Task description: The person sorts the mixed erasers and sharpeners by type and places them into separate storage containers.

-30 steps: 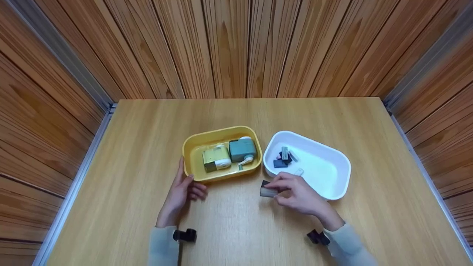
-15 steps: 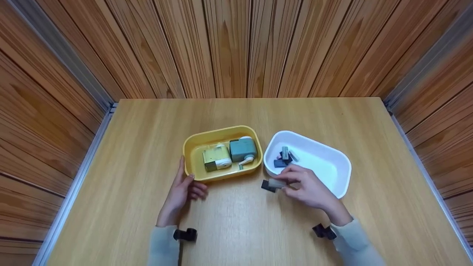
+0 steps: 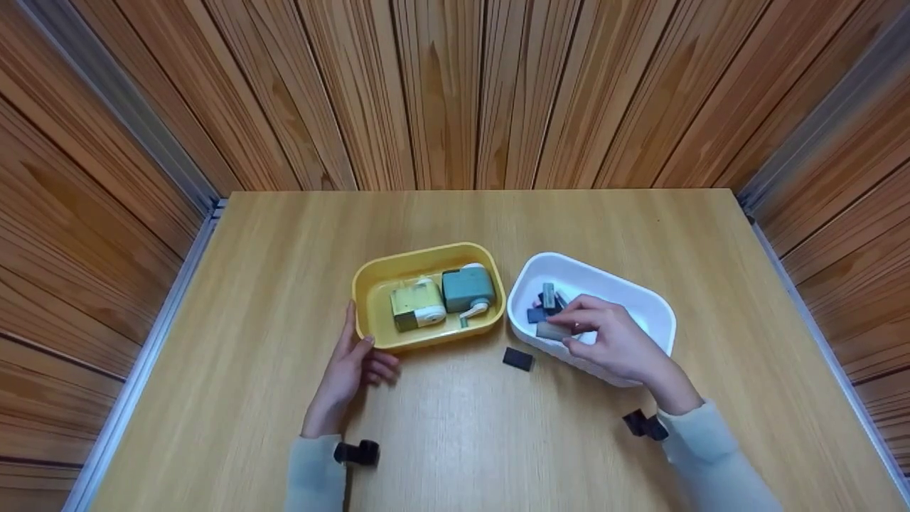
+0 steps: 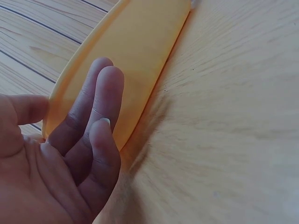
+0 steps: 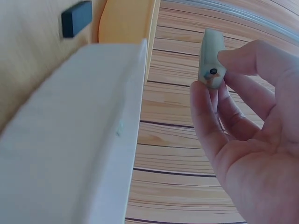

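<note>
In the head view my right hand (image 3: 617,343) pinches a pale grey block-shaped eraser (image 3: 552,331) between thumb and fingertips, over the near rim of the white tray (image 3: 655,320). The right wrist view shows a dark spot on the end of that eraser (image 5: 212,51). A black block (image 3: 518,359) lies on the table in front of the trays. My left hand (image 3: 345,370) touches the near left corner of the yellow tray (image 3: 377,336), thumb and index finger against it, other fingers extended. Two crank pencil sharpeners, one yellow (image 3: 417,304) and one teal (image 3: 467,287), lie inside.
Several small grey and dark blocks (image 3: 547,299) sit at the left end of the white tray, partly hidden by the right hand. The trays stand side by side on a wooden table (image 3: 441,441). Wood-panelled walls (image 3: 455,99) rise behind and at both sides.
My right hand has let go of the black block, leaving it on the table, and has moved right and away with the grey eraser to the white tray. The left hand has stayed put.
</note>
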`<state>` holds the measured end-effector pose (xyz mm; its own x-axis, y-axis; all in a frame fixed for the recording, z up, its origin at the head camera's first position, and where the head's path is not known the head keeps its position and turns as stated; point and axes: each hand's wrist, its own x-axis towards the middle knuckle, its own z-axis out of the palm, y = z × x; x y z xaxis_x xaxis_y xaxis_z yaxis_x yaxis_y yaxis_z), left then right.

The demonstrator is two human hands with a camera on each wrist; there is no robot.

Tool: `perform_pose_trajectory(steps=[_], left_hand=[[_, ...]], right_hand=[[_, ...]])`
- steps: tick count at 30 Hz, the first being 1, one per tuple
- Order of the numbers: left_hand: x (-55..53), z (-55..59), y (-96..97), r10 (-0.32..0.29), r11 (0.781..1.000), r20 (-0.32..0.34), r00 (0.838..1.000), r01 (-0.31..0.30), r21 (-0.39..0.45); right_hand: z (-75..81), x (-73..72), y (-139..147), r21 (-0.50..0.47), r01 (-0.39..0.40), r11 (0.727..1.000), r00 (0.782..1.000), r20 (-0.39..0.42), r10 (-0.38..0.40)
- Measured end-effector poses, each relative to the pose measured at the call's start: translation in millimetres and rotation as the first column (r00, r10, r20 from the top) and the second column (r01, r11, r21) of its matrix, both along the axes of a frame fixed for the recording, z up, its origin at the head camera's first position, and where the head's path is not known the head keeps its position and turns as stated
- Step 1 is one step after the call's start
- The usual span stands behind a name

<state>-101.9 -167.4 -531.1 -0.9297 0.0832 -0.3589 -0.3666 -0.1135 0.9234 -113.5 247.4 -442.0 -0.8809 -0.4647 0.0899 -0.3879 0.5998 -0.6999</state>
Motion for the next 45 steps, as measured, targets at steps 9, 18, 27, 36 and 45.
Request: perform_pose_trajectory(steps=[9, 18, 27, 36, 45], left_hand=[[1.0, -0.3, -1.5, -0.008, 1.0, 0.0, 1.0, 0.008, -0.007], [1.6, -2.4, -0.6, -0.015, 1.0, -0.059, 0.998, 0.016, 0.008], [1.9, -1.0, -0.5, -0.006, 1.0, -0.035, 0.999, 0.006, 0.005], [2.0, -0.2, -2.7, -0.038, 0.999, -0.031, 0.999, 0.038, 0.002], [1.3, -2.2, -2.4, -0.036, 0.999, -0.027, 0.999, 0.036, 0.023]], right_hand=[[8.9, -19.1, 8.8, 0.04, -0.037, 0.999, 0.999, -0.013, 0.038], [7.4, -44.9, 17.3, 0.046, -0.05, 0.998, 0.999, 0.021, 0.049], [1.1, -70.8, 23.0, 0.028, -0.034, 0.999, 0.997, 0.068, 0.032], [-12.7, -87.9, 28.5, 0.033, 0.062, 0.998, 0.984, 0.164, -0.067], [-24.0, -98.1, 31.6, 0.039, 0.088, 0.995, 0.975, 0.201, -0.094]])
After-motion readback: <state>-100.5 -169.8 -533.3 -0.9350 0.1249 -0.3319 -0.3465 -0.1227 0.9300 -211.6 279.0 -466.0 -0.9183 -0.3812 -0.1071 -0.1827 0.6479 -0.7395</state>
